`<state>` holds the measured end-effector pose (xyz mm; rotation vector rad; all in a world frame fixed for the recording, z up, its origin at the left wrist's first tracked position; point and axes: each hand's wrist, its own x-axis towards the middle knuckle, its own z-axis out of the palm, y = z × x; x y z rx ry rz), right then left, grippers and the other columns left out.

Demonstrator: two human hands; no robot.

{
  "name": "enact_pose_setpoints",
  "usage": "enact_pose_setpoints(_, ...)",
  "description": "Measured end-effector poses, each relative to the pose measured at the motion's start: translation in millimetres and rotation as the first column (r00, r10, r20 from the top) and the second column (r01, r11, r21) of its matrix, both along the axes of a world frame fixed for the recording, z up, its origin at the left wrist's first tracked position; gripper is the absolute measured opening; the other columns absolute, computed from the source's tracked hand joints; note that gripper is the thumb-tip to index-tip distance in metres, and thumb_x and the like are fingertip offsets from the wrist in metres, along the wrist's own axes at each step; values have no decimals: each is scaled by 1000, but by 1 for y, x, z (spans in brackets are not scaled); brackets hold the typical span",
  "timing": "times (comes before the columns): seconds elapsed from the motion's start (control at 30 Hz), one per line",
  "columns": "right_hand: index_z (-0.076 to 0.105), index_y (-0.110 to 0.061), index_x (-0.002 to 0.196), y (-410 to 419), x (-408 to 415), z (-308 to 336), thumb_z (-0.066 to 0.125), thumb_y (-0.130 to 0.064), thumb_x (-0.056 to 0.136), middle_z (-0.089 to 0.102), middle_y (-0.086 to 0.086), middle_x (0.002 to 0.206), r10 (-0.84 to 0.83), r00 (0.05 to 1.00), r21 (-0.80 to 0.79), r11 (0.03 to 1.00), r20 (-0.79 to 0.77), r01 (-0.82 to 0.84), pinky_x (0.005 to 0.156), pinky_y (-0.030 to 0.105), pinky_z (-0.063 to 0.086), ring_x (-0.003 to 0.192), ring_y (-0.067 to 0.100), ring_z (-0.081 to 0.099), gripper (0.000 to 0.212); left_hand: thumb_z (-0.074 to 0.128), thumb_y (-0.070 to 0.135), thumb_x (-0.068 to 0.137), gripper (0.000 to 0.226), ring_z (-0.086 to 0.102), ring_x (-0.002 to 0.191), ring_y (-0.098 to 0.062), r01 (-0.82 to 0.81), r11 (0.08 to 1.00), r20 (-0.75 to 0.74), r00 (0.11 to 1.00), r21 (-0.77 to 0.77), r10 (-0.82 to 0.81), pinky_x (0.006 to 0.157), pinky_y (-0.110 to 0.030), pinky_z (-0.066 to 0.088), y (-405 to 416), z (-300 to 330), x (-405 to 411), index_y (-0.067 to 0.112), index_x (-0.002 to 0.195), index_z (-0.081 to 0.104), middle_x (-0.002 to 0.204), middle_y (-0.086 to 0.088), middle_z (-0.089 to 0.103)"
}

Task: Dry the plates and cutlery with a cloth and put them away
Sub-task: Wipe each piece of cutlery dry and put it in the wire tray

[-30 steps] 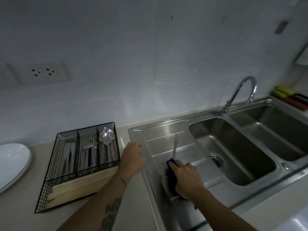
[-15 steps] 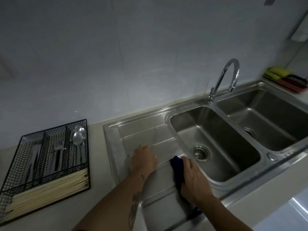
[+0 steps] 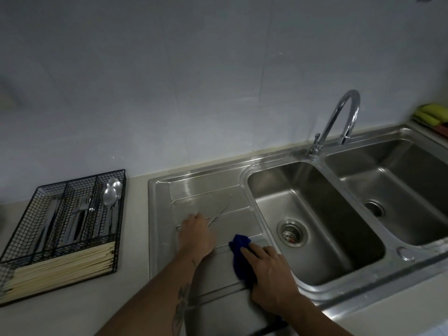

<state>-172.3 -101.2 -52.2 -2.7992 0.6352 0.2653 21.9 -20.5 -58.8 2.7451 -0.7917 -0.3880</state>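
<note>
My left hand rests on the steel draining board, its fingers curled over the near end of a thin metal knife that lies flat and points toward the back right. My right hand grips a dark blue cloth bunched against the board just right of the left hand. A black wire cutlery tray sits on the counter at the left, holding knives, forks, spoons and a row of chopsticks.
A double steel sink lies right of the draining board, with a curved tap behind it. Yellow and red sponges sit at the far right edge. The tiled wall runs close behind the counter.
The view has swung right, so the white plate at the left has left it. My left hand moved from beside the tray onto the draining board. The knife now lies under its fingers.
</note>
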Motion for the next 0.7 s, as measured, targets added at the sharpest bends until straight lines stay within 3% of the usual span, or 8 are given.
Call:
enact_pose_setpoints(0.2, 16, -34, 150, -3, 0, -5, 59, -24, 74, 27, -3, 152, 18, 1000, -47, 999, 2, -17, 100, 38, 37, 123, 26, 38, 87, 63, 15, 88, 36, 57, 101, -22, 9, 997, -30, 999, -76, -11, 85, -31, 51, 16, 2, -5, 11, 122, 53, 122, -6, 50)
enact_pose_setpoints(0.3, 14, -35, 150, 2, 1, -1, 58, -23, 76, 29, -2, 151, 6, 1000, -78, 997, -25, -8, 98, 39, 38, 121, 26, 39, 87, 58, 13, 87, 31, 55, 103, -24, 23, 995, -46, 999, -93, -27, 86, -34, 49, 30, 6, -6, 11, 118, 53, 118, -6, 53)
enact_pose_setpoints(0.43, 27, -35, 147, 6, 7, 1, 58, -20, 75, 41, -3, 143, -40, 999, -57, 997, 18, 41, 94, 37, 43, 116, 25, 46, 80, 55, 11, 91, 23, 55, 102, -22, 95, 988, 6, 996, -120, -95, 89, -36, 50, 50, 9, -4, 18, 113, 60, 115, -4, 57)
enact_pose_setpoints(0.5, 45, -35, 135, 8, 15, 6, 57, -15, 70, 56, -2, 126, -188, 975, 92, 980, 115, 178, 86, 35, 50, 107, 23, 55, 70, 55, 12, 90, 30, 56, 105, -23, 143, 983, 56, 989, -117, -137, 92, -36, 49, 63, 11, 1, 21, 117, 63, 117, -3, 57)
enact_pose_setpoints(0.57, 55, -33, 119, 14, 24, 14, 55, -9, 64, 63, -1, 110, -369, 894, 244, 919, 253, 310, 76, 36, 53, 97, 22, 61, 61, 56, 10, 87, 39, 57, 108, -24, 193, 974, 104, 978, -122, -181, 92, -32, 48, 76, 14, 5, 24, 123, 64, 118, -2, 57)
enact_pose_setpoints(0.63, 54, -29, 126, 28, 39, 22, 60, -5, 64, 62, -3, 114, -391, 827, 228, 919, 404, 323, 78, 35, 53, 98, 19, 59, 66, 59, 10, 88, 41, 56, 109, -20, 236, 959, 135, 967, -158, -216, 90, -27, 46, 89, 18, 9, 26, 125, 64, 118, -1, 57)
enact_pose_setpoints(0.7, 47, -25, 138, 52, 59, 33, 70, -6, 66, 55, -3, 128, -280, 812, 97, 958, 513, 269, 87, 35, 52, 108, 19, 54, 77, 62, 10, 87, 40, 54, 107, -16, 286, 941, 183, 950, -178, -254, 86, -22, 44, 102, 25, 10, 27, 123, 64, 116, 2, 57)
